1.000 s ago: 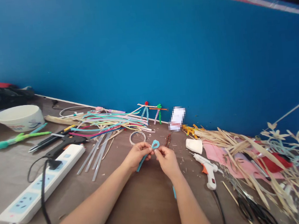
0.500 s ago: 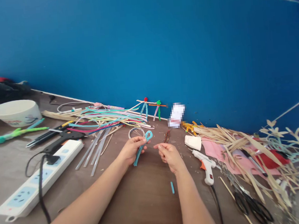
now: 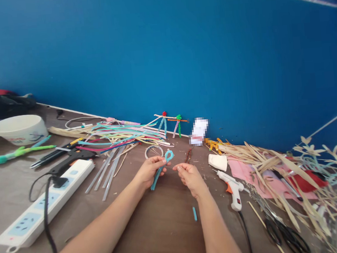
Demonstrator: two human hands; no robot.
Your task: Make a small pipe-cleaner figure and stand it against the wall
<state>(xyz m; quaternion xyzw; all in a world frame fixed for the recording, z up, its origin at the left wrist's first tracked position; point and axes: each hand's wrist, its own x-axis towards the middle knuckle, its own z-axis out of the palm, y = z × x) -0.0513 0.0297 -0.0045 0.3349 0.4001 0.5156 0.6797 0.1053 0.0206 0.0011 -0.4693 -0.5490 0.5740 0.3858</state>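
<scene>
My left hand (image 3: 150, 171) is closed on a light blue pipe cleaner (image 3: 169, 155), bent into a loop at the top with its doubled ends hanging below the fingers. Just to the right, my right hand (image 3: 188, 175) pinches thumb and index finger together. A very thin strand, perhaps wire, seems to run between the two hands, but it is too fine to make out surely. On the table below lies a short blue piece (image 3: 194, 214). A coil of thin wire (image 3: 154, 151) rests behind my left hand, and a brown twisted piece (image 3: 188, 155) behind my right.
Two pipe-cleaner figures (image 3: 164, 125) stand against the blue wall. Left are a bundle of pipe cleaners (image 3: 118, 131), glue sticks (image 3: 110, 175), a power strip (image 3: 45, 206) and a white bowl (image 3: 19, 129). Right are a white glue gun (image 3: 234, 189), scissors (image 3: 284, 234) and dried husk strips (image 3: 253, 152).
Both hands stay almost in place, the left still gripping the looped blue pipe cleaner. The view has shifted very slightly.
</scene>
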